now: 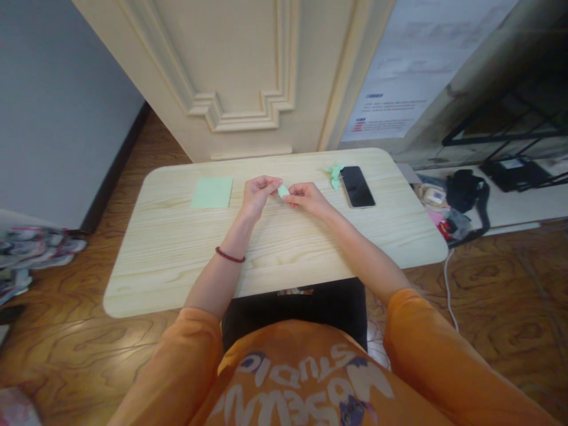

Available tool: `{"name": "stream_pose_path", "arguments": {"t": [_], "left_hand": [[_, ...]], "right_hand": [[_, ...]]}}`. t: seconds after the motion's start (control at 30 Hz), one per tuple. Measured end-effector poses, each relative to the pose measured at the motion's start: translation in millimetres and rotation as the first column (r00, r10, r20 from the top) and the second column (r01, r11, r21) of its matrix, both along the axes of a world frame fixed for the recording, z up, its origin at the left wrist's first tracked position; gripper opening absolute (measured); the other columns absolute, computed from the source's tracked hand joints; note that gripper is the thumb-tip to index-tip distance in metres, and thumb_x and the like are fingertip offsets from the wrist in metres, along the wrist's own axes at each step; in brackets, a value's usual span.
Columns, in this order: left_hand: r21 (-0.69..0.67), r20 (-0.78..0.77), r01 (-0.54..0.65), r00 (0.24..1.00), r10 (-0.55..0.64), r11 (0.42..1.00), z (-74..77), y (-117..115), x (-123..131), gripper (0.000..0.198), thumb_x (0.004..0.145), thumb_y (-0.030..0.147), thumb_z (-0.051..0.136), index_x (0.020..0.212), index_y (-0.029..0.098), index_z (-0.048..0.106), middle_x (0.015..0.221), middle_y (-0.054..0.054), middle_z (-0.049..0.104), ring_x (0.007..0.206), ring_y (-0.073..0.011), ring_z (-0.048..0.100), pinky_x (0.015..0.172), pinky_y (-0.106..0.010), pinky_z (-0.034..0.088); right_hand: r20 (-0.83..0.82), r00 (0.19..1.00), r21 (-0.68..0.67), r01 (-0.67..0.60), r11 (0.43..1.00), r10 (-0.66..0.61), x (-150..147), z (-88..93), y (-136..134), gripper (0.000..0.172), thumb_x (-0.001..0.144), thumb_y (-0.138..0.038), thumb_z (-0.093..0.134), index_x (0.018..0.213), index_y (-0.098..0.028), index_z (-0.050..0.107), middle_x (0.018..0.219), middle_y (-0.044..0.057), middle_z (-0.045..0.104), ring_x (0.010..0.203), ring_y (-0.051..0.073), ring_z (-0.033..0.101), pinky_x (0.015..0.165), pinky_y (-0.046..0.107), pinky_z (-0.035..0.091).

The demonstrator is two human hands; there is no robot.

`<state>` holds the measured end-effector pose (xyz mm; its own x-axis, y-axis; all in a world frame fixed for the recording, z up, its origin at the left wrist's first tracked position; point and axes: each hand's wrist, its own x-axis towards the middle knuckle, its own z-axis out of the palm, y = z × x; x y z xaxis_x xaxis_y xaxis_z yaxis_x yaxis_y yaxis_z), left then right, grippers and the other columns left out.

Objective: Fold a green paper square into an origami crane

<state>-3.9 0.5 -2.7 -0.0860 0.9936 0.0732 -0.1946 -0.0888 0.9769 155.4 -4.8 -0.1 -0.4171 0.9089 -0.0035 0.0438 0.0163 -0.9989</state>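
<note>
A small piece of folded pale green paper (283, 190) is held above the middle of the tabletop (177, 266), between both hands. The left hand (256, 197) and right hand (308, 199) each have a closed grip, their fingertips pinching the paper from either side, so little of it shows. It should be very light and soft, creasing easily and crushing under much force, so it is best held by its folded edges with the fingertips alone. At 9 o'clock from the hands lies a flat green paper square (212, 192). At 2 o'clock stands a green origami figure (335, 176), whose thin points look easily bent. Just beside it, toward 3 o'clock, a black phone (357, 187) lies with its screen up. A dark bead bracelet (230, 255) circles the left wrist.
</note>
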Motion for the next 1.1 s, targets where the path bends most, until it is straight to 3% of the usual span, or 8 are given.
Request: {"name": "stream_pose_path", "arguments": {"t": [0.17,0.23,0.4,0.5,0.7,0.93,1.1], "left_hand": [[-0.051,0.029,-0.081,0.996,0.083,0.995,2.8,0,-5,0.039,0.065,0.050,0.079,0.082,0.016,0.074,0.068,-0.004,0.071,0.060,-0.0106,0.061,0.060,-0.022,0.048],[-0.064,0.030,-0.056,0.998,0.058,0.996,4.9,-2,-3,0.044,0.069,0.056,0.074,0.088,0.016,0.074,0.078,-0.007,0.074,0.068,-0.0133,0.066,0.063,-0.024,0.050],[-0.074,0.005,0.087,0.996,-0.087,0.993,0.4,-7,8,0.048,0.047,0.048,0.089,0.078,0.015,0.073,0.078,-0.005,0.074,0.070,-0.0147,0.067,0.072,-0.029,0.055],[-0.064,0.045,0.083,0.996,-0.080,0.994,-4.2,-6,11,0.046,0.045,0.045,0.089,0.075,0.015,0.072,0.075,-0.004,0.073,0.069,-0.0139,0.067,0.076,-0.031,0.056],[-0.067,0.058,0.022,0.998,-0.019,0.997,-4.6,-6,11,0.045,0.047,0.046,0.088,0.074,0.016,0.068,0.073,-0.003,0.072,0.067,-0.0140,0.067,0.074,-0.032,0.057],[-0.017,-0.009,0.009,1.000,-0.009,1.000,-3.6,-9,15,0.040,0.048,0.039,0.089,0.065,0.016,0.061,0.063,0.000,0.067,0.062,-0.0124,0.064,0.068,-0.027,0.053],[0.002,0.030,-0.006,1.000,0.006,1.000,-3.9,-12,18,0.043,0.045,0.036,0.091,0.064,0.017,0.058,0.069,0.001,0.069,0.067,-0.0117,0.065,0.074,-0.027,0.052]], "right_hand": [[-0.013,0.999,0.004,0.045,0.999,-0.045,2,0.9,0,0.037,0.059,-0.047,0.080,0.058,-0.016,0.059,0.049,-0.003,0.056,0.047,0.008,0.046,0.050,0.023,0.032],[-0.022,0.995,0.029,0.096,0.995,-0.095,5,1.5,2,0.036,0.060,-0.046,0.079,0.059,-0.016,0.060,0.049,-0.003,0.055,0.047,0.008,0.046,0.049,0.023,0.032],[-0.035,0.986,0.065,0.166,0.984,-0.164,9,1.2,6,0.034,0.061,-0.046,0.080,0.060,-0.017,0.062,0.051,-0.002,0.057,0.048,0.008,0.047,0.048,0.023,0.035],[-0.041,0.976,0.103,0.216,0.971,-0.213,8,-0.6,6,0.031,0.061,-0.043,0.081,0.064,-0.017,0.064,0.053,-0.002,0.059,0.050,0.010,0.051,0.050,0.024,0.040],[-0.073,0.920,0.261,0.390,0.883,-0.385,5,-3.6,7,0.021,0.066,-0.033,0.077,0.074,-0.018,0.066,0.073,0.002,0.068,0.064,0.014,0.062,0.058,0.027,0.049],[-0.020,0.890,0.361,0.432,0.826,-0.456,3,-5.3,4,0.009,0.070,-0.024,0.072,0.075,-0.018,0.068,0.077,0.002,0.069,0.068,0.015,0.064,0.059,0.026,0.052],[-0.013,0.842,0.542,0.459,0.704,-0.540,1,-4.4,-5,0.004,0.076,-0.023,0.069,0.076,-0.020,0.070,0.085,0.004,0.069,0.079,0.017,0.065,0.060,0.028,0.054]]}}
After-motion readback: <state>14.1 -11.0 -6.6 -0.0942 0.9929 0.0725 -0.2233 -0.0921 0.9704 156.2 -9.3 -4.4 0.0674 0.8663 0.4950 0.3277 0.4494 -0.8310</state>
